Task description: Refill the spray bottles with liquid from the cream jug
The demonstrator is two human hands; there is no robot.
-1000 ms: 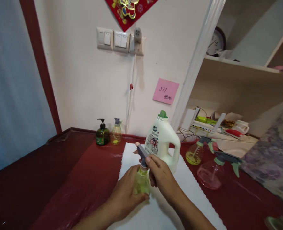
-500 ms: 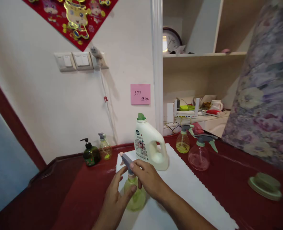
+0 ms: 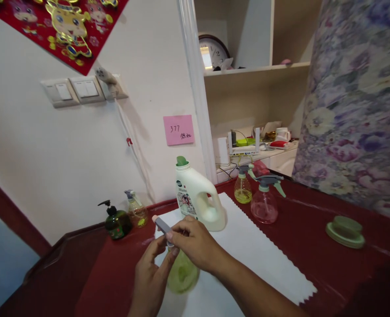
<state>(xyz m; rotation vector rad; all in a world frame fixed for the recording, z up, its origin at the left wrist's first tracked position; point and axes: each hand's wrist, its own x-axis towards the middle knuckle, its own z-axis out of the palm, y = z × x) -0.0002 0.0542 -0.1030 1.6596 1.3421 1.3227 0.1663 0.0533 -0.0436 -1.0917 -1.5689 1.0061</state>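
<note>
A small yellow-green spray bottle stands on a white cloth in front of me. My right hand is closed over its grey trigger head, fingers wrapped round the neck. My left hand rests against the bottle's left side, with fingers extended and touching the neck below the head. Just behind stands a white detergent jug with a green cap.
A red table holds a pink spray bottle, a yellow spray bottle, a green lid, a dark pump bottle and a small amber sprayer. Shelves and a floral cloth stand right.
The view swung right and tilted. My left hand loosened from wrapping the bottle's body to stretched fingers beside its neck. My right hand stays on the trigger head.
</note>
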